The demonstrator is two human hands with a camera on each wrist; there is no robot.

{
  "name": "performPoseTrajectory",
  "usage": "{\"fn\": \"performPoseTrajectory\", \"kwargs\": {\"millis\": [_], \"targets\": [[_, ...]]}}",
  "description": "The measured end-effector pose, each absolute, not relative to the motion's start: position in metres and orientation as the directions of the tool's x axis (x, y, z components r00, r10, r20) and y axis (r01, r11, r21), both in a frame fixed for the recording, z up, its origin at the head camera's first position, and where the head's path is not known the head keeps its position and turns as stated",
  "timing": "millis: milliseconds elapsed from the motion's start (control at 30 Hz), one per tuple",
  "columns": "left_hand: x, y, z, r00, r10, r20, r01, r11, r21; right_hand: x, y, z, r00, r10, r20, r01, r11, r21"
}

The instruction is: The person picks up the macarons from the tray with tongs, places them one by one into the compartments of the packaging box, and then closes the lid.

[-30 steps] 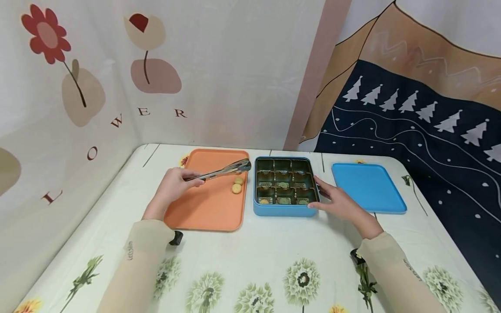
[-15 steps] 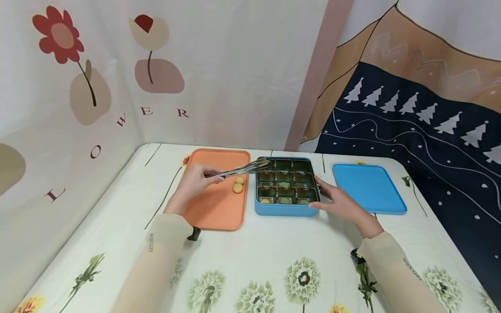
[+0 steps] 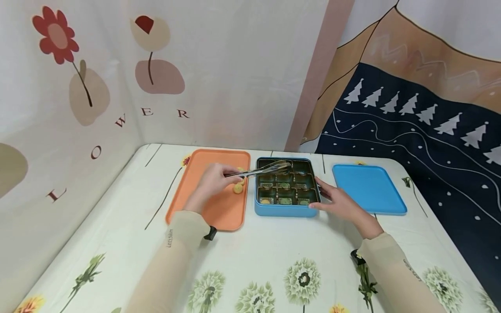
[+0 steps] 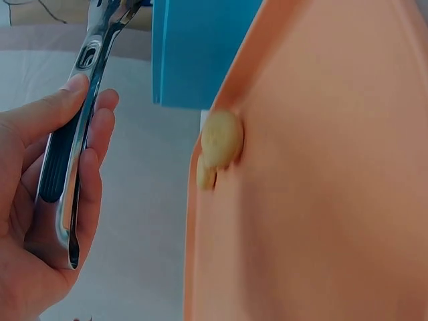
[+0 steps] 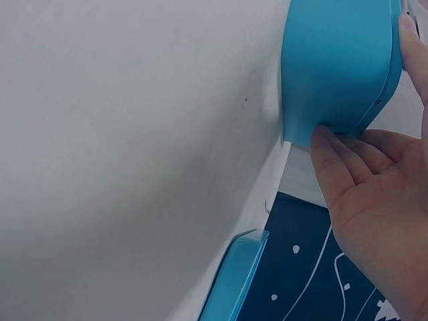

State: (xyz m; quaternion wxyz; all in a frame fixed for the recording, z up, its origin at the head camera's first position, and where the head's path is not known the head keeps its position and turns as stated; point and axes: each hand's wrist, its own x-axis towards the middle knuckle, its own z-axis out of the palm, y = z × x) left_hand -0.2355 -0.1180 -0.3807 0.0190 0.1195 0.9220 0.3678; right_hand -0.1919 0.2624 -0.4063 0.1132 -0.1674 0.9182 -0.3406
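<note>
My left hand (image 3: 214,181) holds metal tongs (image 3: 261,170) by their dark-inlaid handle (image 4: 59,157), thumb on one arm and fingers round the other. The tong tips reach over the back row of a blue box (image 3: 285,211) with a dark insert divided into several square compartments. What sits between the tips is too small to tell. At the box's right front corner, my right hand (image 3: 338,202) grips it, thumb on the front rim and fingers against the side wall (image 5: 338,67). Small round biscuits (image 3: 238,188) lie on an orange tray (image 3: 219,217), partly behind the left hand.
A flat blue lid (image 3: 368,189) lies on the table right of the box. Pale pieces (image 3: 285,201) show in the front-row compartments, and one in the middle. The flower-print cloth (image 3: 270,261) covers the table, with printed curtains behind and at the side.
My left hand has carried the tongs rightward, from above the orange tray to over the back compartments of the box. The right hand has stayed at the box corner.
</note>
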Motion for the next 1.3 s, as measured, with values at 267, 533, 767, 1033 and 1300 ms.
{"fn": "performPoseTrajectory", "kwargs": {"millis": [267, 533, 767, 1033, 1300], "targets": [[-0.236, -0.095, -0.384, -0.957, 0.285, 0.057, 0.244, 0.682, 0.689, -0.192, 0.263, -0.407, -0.917, -0.387, -0.095, -0.229, 0.708, -0.668], [-0.233, -0.081, -0.386, -0.956, 0.294, 0.018, 0.222, 0.677, 0.702, -0.193, 0.264, -0.41, -0.916, -0.392, -0.088, -0.24, 0.709, -0.663], [-0.234, -0.075, -0.389, -0.949, 0.315, 0.034, 0.251, 0.683, 0.686, -0.193, 0.263, -0.409, -0.916, -0.392, -0.083, -0.24, 0.703, -0.669], [-0.234, -0.076, -0.391, -0.952, 0.305, 0.017, 0.231, 0.68, 0.696, -0.191, 0.262, -0.407, -0.918, -0.389, -0.083, -0.24, 0.708, -0.665], [-0.227, -0.087, -0.381, -0.966, 0.258, -0.001, 0.175, 0.656, 0.734, -0.192, 0.262, -0.408, -0.92, -0.381, -0.092, -0.222, 0.699, -0.68]]}}
